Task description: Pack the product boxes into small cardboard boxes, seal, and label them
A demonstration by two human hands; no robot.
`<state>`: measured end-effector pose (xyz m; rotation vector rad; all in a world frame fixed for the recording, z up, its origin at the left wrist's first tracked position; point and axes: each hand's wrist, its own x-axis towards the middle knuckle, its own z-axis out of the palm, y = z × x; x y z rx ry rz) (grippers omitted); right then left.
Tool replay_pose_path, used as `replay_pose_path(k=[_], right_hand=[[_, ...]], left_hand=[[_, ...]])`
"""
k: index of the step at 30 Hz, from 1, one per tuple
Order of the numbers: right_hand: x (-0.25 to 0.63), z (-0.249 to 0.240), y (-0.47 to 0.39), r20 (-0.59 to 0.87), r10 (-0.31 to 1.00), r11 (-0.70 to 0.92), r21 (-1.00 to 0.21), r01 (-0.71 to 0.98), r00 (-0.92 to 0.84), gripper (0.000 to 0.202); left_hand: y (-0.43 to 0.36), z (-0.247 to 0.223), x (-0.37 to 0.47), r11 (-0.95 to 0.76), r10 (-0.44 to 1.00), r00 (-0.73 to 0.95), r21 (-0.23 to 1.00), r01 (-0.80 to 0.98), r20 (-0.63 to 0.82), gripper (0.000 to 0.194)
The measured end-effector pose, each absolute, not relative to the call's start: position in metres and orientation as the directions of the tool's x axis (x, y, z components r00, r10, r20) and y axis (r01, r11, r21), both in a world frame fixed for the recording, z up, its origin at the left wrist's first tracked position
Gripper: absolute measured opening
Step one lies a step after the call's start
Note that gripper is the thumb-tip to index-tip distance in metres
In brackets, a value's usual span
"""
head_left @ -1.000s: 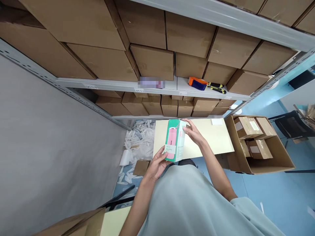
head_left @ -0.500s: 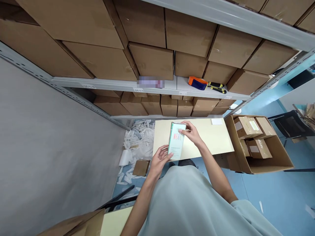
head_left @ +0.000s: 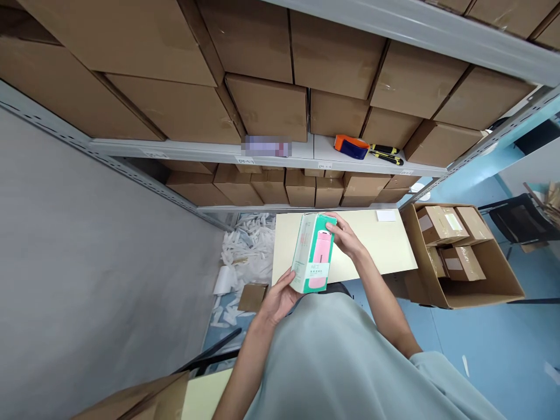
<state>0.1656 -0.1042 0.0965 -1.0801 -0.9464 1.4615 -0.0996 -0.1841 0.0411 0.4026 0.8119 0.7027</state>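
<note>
Between both hands I hold a small green and white product box (head_left: 321, 256) with a pink bottle-shaped item pictured on its front. My left hand (head_left: 280, 297) grips its lower left edge, the thumb against the side. At the upper right corner my right hand (head_left: 343, 233) is closed on the box, thumb on the front face. The box is tilted, above the near edge of a pale yellow tabletop (head_left: 371, 251). Some of the fingers are hidden behind it.
A shelf rack (head_left: 301, 153) packed with cardboard boxes stands ahead, bearing an orange and blue tape dispenser (head_left: 351, 147) and yellow-black cutters (head_left: 385, 153). On the right is a large open carton (head_left: 503, 274) with smaller boxes inside. White packing scraps (head_left: 247, 245) litter the floor at left.
The product box has been turned: its white printed panel faced me before, and now the green face with the pink picture shows. Both hands still hold it, the left slightly lower.
</note>
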Motion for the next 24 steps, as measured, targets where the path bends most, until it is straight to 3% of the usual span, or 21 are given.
replay_pose_path(k=[5, 10, 15, 20, 24], right_hand=[[0.160, 0.096, -0.097, -0.096, 0.990, -0.084, -0.990, -0.118, 0.102, 0.057], [0.154, 0.092, -0.094, -0.109, 0.986, -0.096, -0.990, -0.099, 0.127, 0.060], [0.160, 0.102, -0.102, -0.115, 0.992, -0.109, -0.989, -0.101, 0.053, 0.066], [0.173, 0.106, -0.112, -0.225, 0.972, -0.234, -0.937, -0.259, -0.065, 0.077], [0.171, 0.100, -0.112, -0.239, 0.969, -0.246, -0.911, -0.331, -0.063, 0.069]], left_hand=[[-0.176, 0.048, -0.095, 0.543, 0.829, 0.332, 0.787, -0.292, -0.449, 0.094], [-0.173, 0.048, -0.091, 0.499, 0.853, 0.293, 0.840, -0.214, -0.432, 0.080], [-0.181, 0.045, -0.094, 0.524, 0.846, 0.281, 0.804, -0.283, -0.452, 0.082], [-0.187, 0.035, -0.102, 0.635, 0.769, 0.385, 0.673, -0.379, -0.510, 0.077], [-0.188, 0.033, -0.100, 0.685, 0.724, 0.464, 0.612, -0.396, -0.510, 0.071]])
